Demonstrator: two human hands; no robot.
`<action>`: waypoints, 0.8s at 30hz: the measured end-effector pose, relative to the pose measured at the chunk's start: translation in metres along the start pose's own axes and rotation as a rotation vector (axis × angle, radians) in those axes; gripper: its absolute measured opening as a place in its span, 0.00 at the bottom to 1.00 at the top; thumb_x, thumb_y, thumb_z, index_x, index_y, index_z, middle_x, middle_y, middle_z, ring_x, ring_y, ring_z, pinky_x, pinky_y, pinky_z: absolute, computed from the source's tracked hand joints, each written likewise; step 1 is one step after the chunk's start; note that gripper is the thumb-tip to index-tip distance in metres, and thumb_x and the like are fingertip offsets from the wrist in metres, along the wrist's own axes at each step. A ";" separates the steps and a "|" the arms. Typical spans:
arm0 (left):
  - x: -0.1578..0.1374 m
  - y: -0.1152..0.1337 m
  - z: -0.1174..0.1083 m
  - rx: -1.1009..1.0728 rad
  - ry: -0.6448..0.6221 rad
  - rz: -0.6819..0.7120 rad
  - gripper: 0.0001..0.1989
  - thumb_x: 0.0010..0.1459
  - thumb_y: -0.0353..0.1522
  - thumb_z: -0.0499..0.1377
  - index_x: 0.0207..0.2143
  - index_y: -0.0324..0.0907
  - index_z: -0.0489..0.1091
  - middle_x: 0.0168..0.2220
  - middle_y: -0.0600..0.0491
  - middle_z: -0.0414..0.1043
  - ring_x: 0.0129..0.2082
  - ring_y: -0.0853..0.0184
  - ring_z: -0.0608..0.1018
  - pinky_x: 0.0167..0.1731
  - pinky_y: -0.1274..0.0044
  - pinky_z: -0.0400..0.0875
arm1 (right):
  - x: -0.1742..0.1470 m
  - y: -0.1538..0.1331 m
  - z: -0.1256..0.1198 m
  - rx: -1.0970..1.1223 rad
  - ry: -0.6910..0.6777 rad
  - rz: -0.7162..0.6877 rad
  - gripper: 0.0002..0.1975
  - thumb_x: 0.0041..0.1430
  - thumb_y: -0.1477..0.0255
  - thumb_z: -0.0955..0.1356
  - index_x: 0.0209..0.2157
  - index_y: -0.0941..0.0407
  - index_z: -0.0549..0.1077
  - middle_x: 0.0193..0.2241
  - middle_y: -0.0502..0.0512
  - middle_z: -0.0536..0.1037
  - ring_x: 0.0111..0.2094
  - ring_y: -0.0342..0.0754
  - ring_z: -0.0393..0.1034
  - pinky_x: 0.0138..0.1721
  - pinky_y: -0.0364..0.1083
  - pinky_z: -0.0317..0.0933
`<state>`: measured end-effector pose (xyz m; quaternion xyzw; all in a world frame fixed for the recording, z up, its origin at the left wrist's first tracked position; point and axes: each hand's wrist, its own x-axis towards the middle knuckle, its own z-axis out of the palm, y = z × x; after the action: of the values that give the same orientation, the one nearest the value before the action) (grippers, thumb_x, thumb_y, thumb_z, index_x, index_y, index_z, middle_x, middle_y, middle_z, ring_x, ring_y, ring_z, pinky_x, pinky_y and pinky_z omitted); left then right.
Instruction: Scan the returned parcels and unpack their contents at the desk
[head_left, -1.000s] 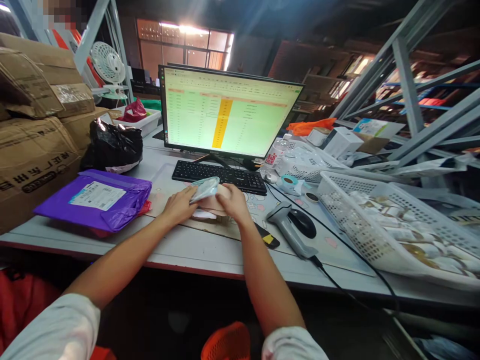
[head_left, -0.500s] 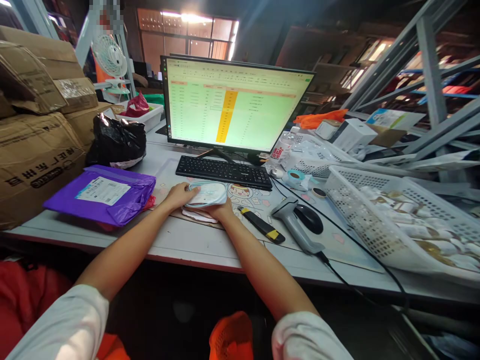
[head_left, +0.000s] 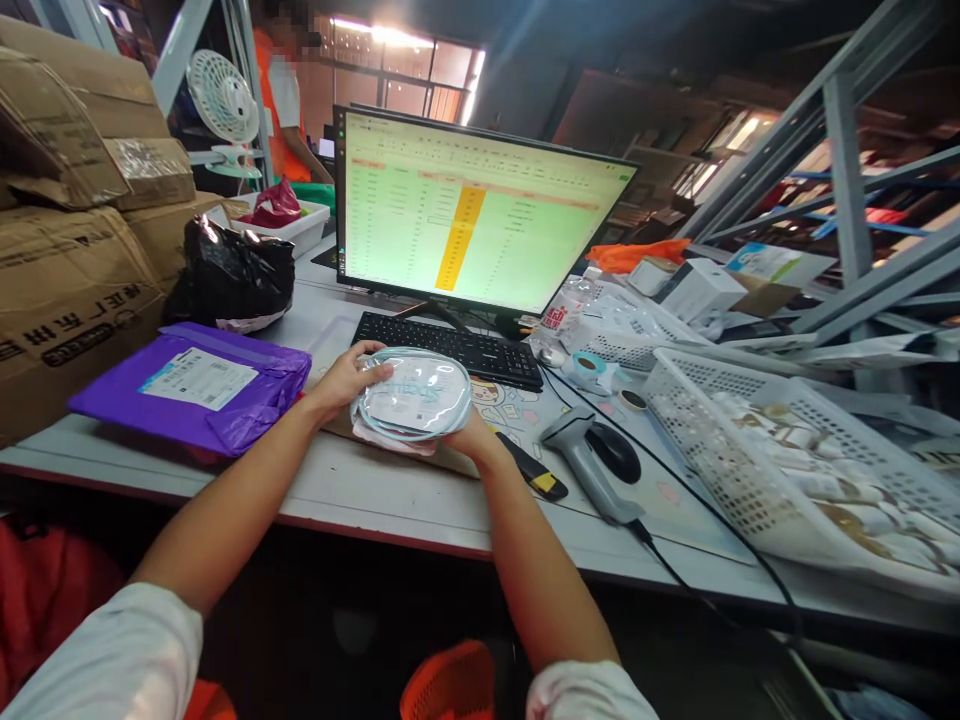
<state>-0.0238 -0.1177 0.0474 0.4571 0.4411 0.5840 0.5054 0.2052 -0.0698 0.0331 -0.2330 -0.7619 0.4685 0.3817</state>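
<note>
Between my hands is an oval clear plastic pouch [head_left: 416,398] with light blue piping and pale print on its top face. My left hand [head_left: 352,378] grips its left end, thumb on top and fingers along the far edge. My right hand [head_left: 469,437] holds the right end from below, its fingers hidden under the pouch. Something pale pink and white [head_left: 394,437] shows beneath the pouch; whether it belongs to it I cannot tell. Just behind is a black keyboard [head_left: 480,352]. A black and yellow utility knife [head_left: 534,468] lies beside my right wrist.
A purple parcel [head_left: 199,385] lies left, near a black plastic bag [head_left: 232,275] and stacked cartons [head_left: 75,290]. A monitor [head_left: 405,220] stands behind the keyboard. Rightward are a grey barcode scanner [head_left: 589,465], a mouse [head_left: 615,450] and a white basket [head_left: 712,480] of rolls. A person [head_left: 281,110] stands behind.
The pouch has been raised and tilted towards me, so more of its top face shows. Both hands moved with it. In the background, more of the person in orange is visible.
</note>
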 end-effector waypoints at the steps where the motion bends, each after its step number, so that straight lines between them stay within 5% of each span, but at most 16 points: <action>1: 0.001 0.002 -0.004 -0.057 0.009 0.012 0.38 0.40 0.42 0.78 0.50 0.41 0.68 0.36 0.54 0.75 0.31 0.69 0.76 0.31 0.80 0.71 | -0.002 -0.008 -0.006 -0.029 -0.036 -0.025 0.23 0.49 0.59 0.79 0.46 0.52 0.82 0.52 0.60 0.80 0.58 0.59 0.71 0.67 0.61 0.58; 4: 0.000 0.009 -0.014 -0.204 -0.011 0.021 0.37 0.41 0.39 0.78 0.51 0.41 0.67 0.40 0.53 0.75 0.33 0.70 0.77 0.34 0.80 0.73 | -0.009 -0.024 -0.025 0.075 -0.012 -0.054 0.13 0.58 0.60 0.75 0.43 0.52 0.83 0.51 0.58 0.81 0.55 0.56 0.73 0.61 0.58 0.65; 7: -0.007 0.013 -0.014 -0.162 -0.275 -0.095 0.41 0.44 0.37 0.77 0.59 0.44 0.64 0.42 0.51 0.77 0.33 0.67 0.79 0.33 0.78 0.75 | -0.012 -0.029 -0.033 0.233 0.104 0.000 0.11 0.63 0.60 0.72 0.42 0.51 0.82 0.44 0.55 0.83 0.44 0.51 0.77 0.47 0.52 0.73; 11: -0.017 0.008 -0.003 0.038 -0.567 -0.244 0.49 0.49 0.38 0.75 0.68 0.48 0.55 0.35 0.53 0.77 0.27 0.68 0.78 0.28 0.80 0.73 | -0.009 -0.027 -0.018 0.127 -0.199 0.107 0.17 0.63 0.58 0.73 0.48 0.52 0.82 0.48 0.57 0.82 0.49 0.52 0.76 0.53 0.52 0.69; 16: -0.014 -0.002 0.002 0.163 -0.562 -0.249 0.43 0.51 0.43 0.74 0.65 0.44 0.61 0.29 0.56 0.75 0.23 0.70 0.76 0.24 0.82 0.69 | -0.006 -0.024 -0.006 0.117 -0.410 0.152 0.22 0.64 0.53 0.70 0.52 0.53 0.79 0.51 0.57 0.80 0.52 0.52 0.73 0.55 0.50 0.66; 20: -0.009 -0.005 0.001 0.189 -0.594 -0.251 0.38 0.51 0.45 0.73 0.61 0.41 0.68 0.26 0.56 0.74 0.21 0.72 0.74 0.23 0.82 0.67 | -0.009 -0.021 -0.004 0.030 -0.369 0.199 0.19 0.63 0.55 0.70 0.44 0.56 0.77 0.34 0.52 0.78 0.30 0.44 0.68 0.32 0.44 0.63; 24: -0.008 -0.004 -0.002 0.166 -0.514 -0.295 0.32 0.50 0.43 0.74 0.55 0.39 0.77 0.37 0.48 0.81 0.29 0.68 0.79 0.30 0.79 0.72 | -0.008 -0.017 -0.003 -0.313 -0.215 0.064 0.09 0.64 0.66 0.66 0.33 0.56 0.73 0.29 0.51 0.76 0.30 0.44 0.66 0.34 0.43 0.59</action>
<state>-0.0239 -0.1249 0.0424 0.5607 0.4064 0.3316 0.6407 0.2129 -0.0817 0.0460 -0.2622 -0.8541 0.3784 0.2421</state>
